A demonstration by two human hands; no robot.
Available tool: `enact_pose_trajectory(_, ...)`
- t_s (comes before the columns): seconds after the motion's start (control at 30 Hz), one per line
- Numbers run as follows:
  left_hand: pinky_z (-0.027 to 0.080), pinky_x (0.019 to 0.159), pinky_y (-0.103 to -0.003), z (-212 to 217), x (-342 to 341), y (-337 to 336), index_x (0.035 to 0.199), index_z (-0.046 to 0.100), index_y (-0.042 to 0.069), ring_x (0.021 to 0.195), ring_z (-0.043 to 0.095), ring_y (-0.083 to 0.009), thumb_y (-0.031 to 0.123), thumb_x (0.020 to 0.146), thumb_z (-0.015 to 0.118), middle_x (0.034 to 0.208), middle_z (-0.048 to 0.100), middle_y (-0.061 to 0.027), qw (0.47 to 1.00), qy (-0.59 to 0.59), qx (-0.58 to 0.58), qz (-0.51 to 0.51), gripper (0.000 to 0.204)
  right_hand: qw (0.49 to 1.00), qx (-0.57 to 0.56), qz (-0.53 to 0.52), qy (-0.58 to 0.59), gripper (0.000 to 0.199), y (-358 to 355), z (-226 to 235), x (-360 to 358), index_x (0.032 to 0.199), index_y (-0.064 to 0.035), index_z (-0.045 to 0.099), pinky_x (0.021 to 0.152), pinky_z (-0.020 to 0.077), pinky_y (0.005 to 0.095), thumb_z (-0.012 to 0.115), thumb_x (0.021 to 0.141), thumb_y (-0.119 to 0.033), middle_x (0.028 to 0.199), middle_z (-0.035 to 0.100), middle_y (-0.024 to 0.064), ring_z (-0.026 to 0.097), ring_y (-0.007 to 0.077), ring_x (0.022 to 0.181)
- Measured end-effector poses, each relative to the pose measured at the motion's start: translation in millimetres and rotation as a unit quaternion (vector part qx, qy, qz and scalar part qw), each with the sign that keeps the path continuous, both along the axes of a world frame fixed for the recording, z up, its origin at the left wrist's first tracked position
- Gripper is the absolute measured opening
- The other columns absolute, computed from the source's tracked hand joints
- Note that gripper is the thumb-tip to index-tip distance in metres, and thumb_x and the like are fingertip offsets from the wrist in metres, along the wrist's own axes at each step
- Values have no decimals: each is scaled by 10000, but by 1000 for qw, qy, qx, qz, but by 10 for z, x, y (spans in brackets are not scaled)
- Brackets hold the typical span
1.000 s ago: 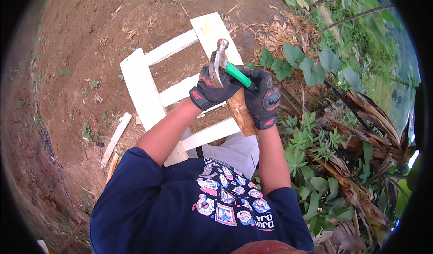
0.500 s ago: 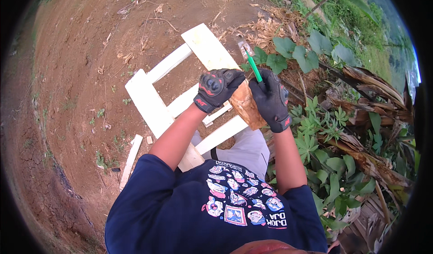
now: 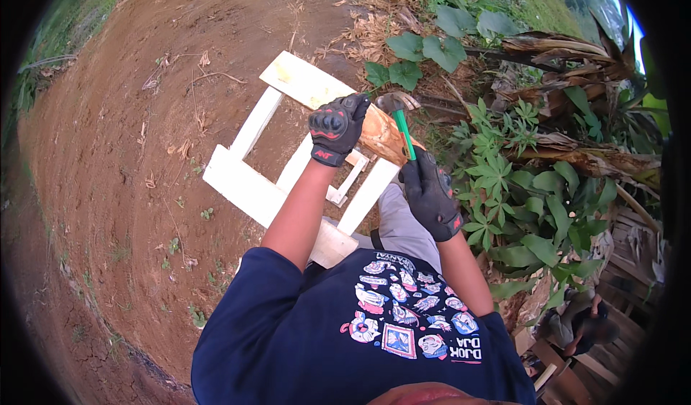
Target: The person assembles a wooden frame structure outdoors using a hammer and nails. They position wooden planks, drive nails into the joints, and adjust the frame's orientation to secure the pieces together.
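Since the frame half a second earlier, the hammer [image 3: 398, 120] had swung down: its head, which had been raised clear above the work, now sat at the far end of the brown block [image 3: 380, 135], just past the left hand [image 3: 336, 126].

The right hand [image 3: 430, 192] was wrapped shut around the lower end of the green handle, well back from the steel head (a long hold, probably for leverage in the swing). The left hand, in a black padded glove with red knuckle trim, was closed over the near top of the block, seemingly to pin it against the frame [image 3: 288, 135] so it would not skid under the blow. Its fingers curled over the block's edge, so the palm side could not be seen.

The block looked like raw wood, orange-brown and rough, wedge-like, lying across the frame's upper right corner between the two hands. The frame was painted pale cream, made of flat straight slats joined ladder-fashion, and it lay flat on bare reddish dirt [image 3: 129, 153] to the left of the grip. A smaller cream crosspiece showed just under the left wrist.

Right of the hammer grip stood broad-leaved green plants [image 3: 504, 182] and dry brown fronds [image 3: 568, 52]. Below both hands were the person's bare forearms and a dark blue shirt [image 3: 302, 333] with printed patches.
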State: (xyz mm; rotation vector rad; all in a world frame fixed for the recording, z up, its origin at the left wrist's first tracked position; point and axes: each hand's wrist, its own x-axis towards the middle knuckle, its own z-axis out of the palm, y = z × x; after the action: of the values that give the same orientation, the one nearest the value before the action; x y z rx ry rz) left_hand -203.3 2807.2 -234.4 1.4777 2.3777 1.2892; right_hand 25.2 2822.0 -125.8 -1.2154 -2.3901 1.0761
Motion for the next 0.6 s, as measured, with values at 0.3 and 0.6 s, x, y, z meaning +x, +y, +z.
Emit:
enact_pose_trajectory(0.3, 596, 743, -443, -32, -19, -6, 1041, 824, 148, 826, 763, -327, 282, 981, 732, 937, 798, -125, 1000, 2, -5, 21, 174, 998, 21, -11, -60, 352, -113, 124, -237, 1387, -25, 590, 724, 547, 503, 573, 1056, -143, 970, 708, 207, 705, 393, 828)
enact_pose_trajectory(0.6, 578, 725, -456, -30, 52, -13, 999, 819, 156, 795, 747, -341, 318, 993, 696, 894, 783, -124, 998, -6, -23, 49, 203, 980, 170, 32, -103, 381, -71, 55, -349, 1416, -38, 594, 762, 572, 519, 580, 1062, -178, 1096, 733, 235, 712, 433, 879)
